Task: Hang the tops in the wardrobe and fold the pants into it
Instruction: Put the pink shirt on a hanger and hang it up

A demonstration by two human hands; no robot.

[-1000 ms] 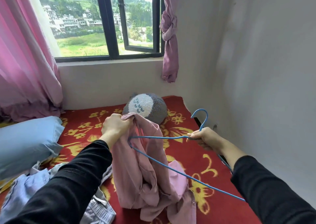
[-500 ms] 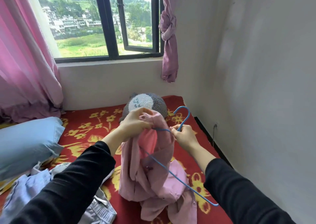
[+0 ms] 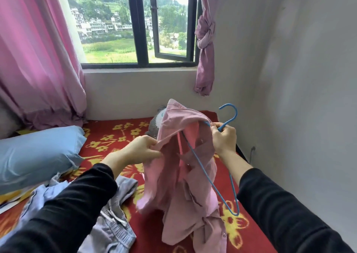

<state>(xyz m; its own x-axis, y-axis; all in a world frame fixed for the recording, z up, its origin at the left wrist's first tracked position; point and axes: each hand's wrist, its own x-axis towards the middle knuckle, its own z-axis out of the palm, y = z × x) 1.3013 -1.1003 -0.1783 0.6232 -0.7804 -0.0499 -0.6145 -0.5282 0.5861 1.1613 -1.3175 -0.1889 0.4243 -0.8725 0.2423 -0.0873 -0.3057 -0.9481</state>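
A pink button-up top hangs in the air over the bed, one shoulder draped on a blue wire hanger. My right hand grips the hanger at the base of its hook, which points up. My left hand pinches the top's front edge at the left and pulls it sideways. The hanger's far arm is hidden inside the cloth; its near arm and lower corner stick out to the right. Grey-blue pants with a drawstring lie crumpled at the lower left.
The bed carries a red blanket with yellow flowers. A blue pillow lies at the left. A grey plush toy sits behind the top. A white wall runs close on the right; the window and pink curtains are ahead.
The hanger went from outside the top to inside it. My right hand lifted the hook higher, and my left hand dropped from the collar to the front edge and pulled it left.
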